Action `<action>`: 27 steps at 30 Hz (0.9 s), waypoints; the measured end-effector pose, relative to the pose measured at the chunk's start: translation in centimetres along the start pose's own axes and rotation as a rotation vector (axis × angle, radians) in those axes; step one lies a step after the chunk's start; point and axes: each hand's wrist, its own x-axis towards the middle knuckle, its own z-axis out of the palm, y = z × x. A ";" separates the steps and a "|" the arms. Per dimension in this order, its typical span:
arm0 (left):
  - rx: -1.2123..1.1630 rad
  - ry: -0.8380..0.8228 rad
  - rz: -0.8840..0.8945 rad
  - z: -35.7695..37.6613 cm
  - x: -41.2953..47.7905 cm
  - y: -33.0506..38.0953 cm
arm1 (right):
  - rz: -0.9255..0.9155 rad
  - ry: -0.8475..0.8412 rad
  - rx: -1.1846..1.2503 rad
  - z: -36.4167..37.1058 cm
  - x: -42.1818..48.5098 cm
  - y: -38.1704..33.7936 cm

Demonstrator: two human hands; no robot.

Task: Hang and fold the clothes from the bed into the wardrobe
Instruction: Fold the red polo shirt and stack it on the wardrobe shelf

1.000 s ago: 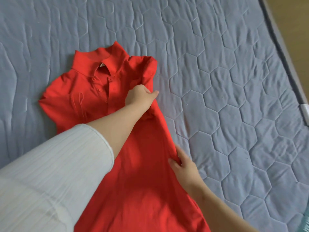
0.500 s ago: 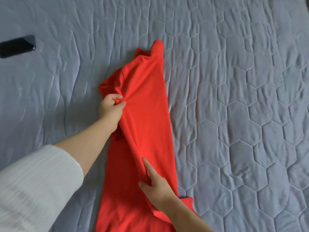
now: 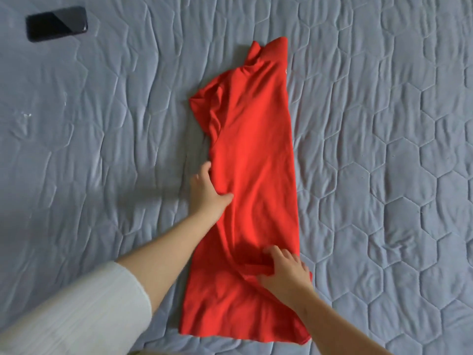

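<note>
So, the red shirt [image 3: 256, 149] is lying on the bed [image 3: 384, 124], folded lengthwise into a long strip with the collar at the far end. My left hand [image 3: 207, 193] pinches the shirt's left edge about halfway along, thumb on top, fingers tucked under. My right hand [image 3: 286, 272] is curled round a bunched fold near the shirt's hem. A black phone [image 3: 56, 23] sits well off to the shirt's far left.

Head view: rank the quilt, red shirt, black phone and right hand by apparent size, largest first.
1. quilt
2. red shirt
3. black phone and right hand look alike; the hand is nearer, so unranked.
</note>
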 end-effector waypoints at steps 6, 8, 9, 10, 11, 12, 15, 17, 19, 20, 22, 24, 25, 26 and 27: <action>0.046 -0.199 -0.258 2.1 -7.9 -4.6 | -0.017 0.004 -0.264 0.4 -2.0 2.5; 0.005 -0.226 -0.286 2.1 -9.6 -5.3 | -0.037 0.036 -0.173 0.4 -2.8 2.3; -0.102 -0.233 -0.329 1.8 -10.2 -5.5 | -0.059 0.036 -0.091 0.5 -3.4 2.0; -0.224 -0.237 -0.384 1.4 -10.6 -5.8 | -0.102 0.023 -0.025 0.7 -4.2 1.6; -0.322 -0.244 -0.435 1.0 -11.1 -6.1 | -0.159 -0.006 0.014 1.0 -5.2 1.1; -0.385 -0.245 -0.463 0.4 -11.6 -6.3 | -0.216 -0.037 0.042 1.5 -6.3 0.5; -0.410 -0.218 -0.459 -1.5 -12.7 -6.7 | -0.319 -0.109 0.127 3.8 -9.4 -1.8; -0.377 -0.170 -0.442 -2.6 -12.9 -6.8 | -0.337 -0.143 0.153 5.5 -10.2 -3.7; -0.329 -0.145 -0.432 -3.3 -12.4 -7.0 | -0.323 -0.162 0.156 6.7 -9.8 -5.4; -0.309 -0.162 -0.448 -3.6 -12.1 -7.1 | -0.309 -0.179 0.160 7.1 -9.3 -6.1; -0.283 -0.259 -0.500 -3.8 -11.8 -7.8 | -0.283 -0.258 0.189 8.0 -8.4 -6.8; -0.209 -0.349 -0.518 -3.5 -12.1 -8.6 | -0.254 -0.318 0.250 8.7 -7.9 -6.6; -0.156 -0.366 -0.505 -3.3 -12.3 -9.2 | -0.235 -0.307 0.293 8.9 -7.9 -6.2; -0.118 -0.367 -0.487 -3.1 -12.5 -9.9 | -0.211 -0.260 0.330 9.0 -7.9 -5.5; -0.099 -0.353 -0.467 -2.8 -12.7 -10.6 | -0.178 -0.186 0.356 9.1 -7.9 -4.6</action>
